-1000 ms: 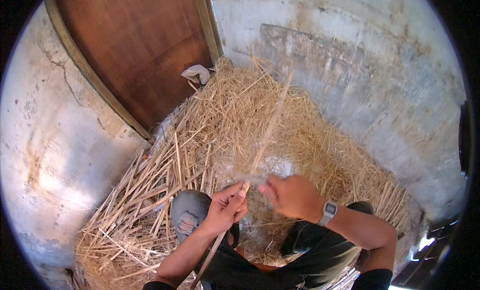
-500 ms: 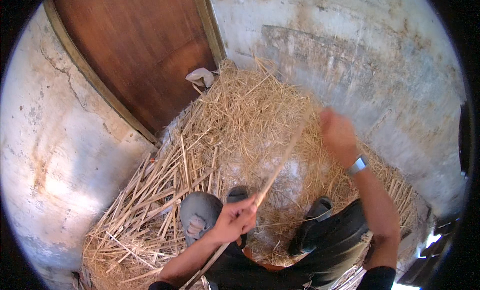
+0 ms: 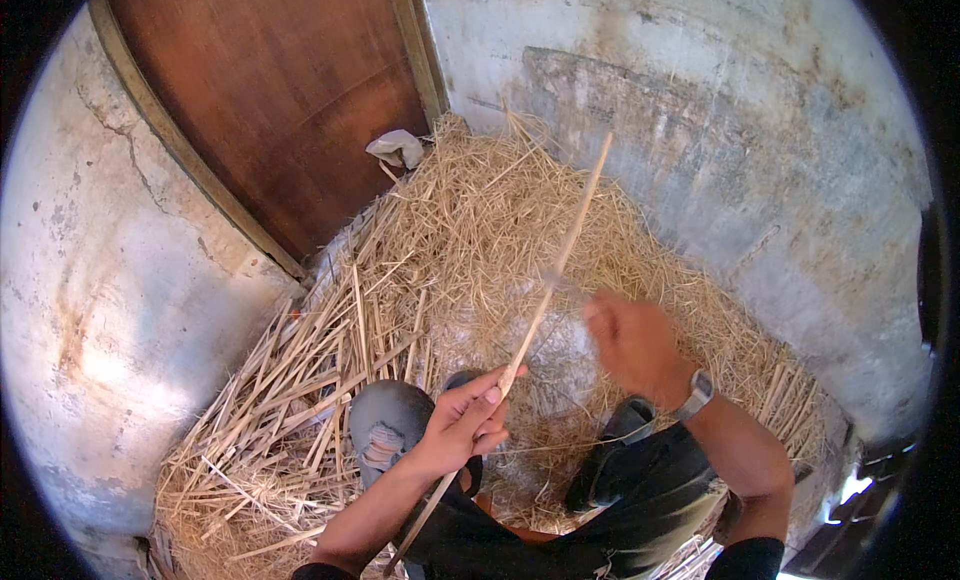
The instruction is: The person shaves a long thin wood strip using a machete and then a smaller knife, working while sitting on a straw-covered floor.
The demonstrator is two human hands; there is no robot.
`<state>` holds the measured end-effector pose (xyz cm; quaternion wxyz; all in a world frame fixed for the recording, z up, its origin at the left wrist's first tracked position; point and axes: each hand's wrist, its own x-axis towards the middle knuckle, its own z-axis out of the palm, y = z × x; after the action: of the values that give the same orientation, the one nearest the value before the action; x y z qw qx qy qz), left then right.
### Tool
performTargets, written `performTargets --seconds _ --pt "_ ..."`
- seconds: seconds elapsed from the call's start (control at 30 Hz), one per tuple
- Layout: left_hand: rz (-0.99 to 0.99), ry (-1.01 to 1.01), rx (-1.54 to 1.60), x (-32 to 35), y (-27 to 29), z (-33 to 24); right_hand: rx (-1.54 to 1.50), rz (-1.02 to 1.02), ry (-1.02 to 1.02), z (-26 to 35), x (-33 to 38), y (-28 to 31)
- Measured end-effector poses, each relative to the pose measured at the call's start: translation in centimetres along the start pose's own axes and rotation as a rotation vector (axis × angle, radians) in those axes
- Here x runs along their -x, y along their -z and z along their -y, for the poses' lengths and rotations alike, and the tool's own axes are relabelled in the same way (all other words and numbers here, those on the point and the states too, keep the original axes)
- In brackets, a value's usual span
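A long, thin bamboo strip (image 3: 572,230) slants up and away in front of me, and its near end runs down past my left forearm. My left hand (image 3: 462,427) is closed round it above my left knee, with the thumb lying along the strip. To the right of the strip, my right hand (image 3: 640,345), with a watch (image 3: 697,392) on its wrist, is curled into a fist. From that fist the blurred grey blade of a knife (image 3: 556,276) reaches to the middle of the strip; its handle is hidden by the fingers.
Pale shavings (image 3: 480,210) cover the floor between my sandalled feet and the wall (image 3: 720,130). Many split strips (image 3: 310,390) lie heaped on the left. A brown door (image 3: 270,100) stands at the back left, with a whitish bag (image 3: 397,148) by its corner.
My right hand has come down and left, from near the strip's far end to beside its middle. The left hand keeps its hold, having shifted only slightly.
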<state>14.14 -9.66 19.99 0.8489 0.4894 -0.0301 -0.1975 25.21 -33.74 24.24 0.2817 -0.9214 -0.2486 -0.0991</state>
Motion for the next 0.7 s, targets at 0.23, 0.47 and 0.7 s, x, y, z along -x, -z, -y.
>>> performTargets --seconds 0.23,0.47,0.7 --pt "-0.096 0.098 0.17 0.2 0.3 0.1 0.07 0.3 0.164 3.3 2.2 -3.4" --pt "0.049 0.122 0.165 1.6 1.5 -0.4 0.06 -0.119 -0.205 -7.6 -3.9 -0.1" --pt "0.067 0.159 0.261 1.3 0.6 -1.0 -0.297 -0.229 -0.234 -8.5 -3.6 0.2"
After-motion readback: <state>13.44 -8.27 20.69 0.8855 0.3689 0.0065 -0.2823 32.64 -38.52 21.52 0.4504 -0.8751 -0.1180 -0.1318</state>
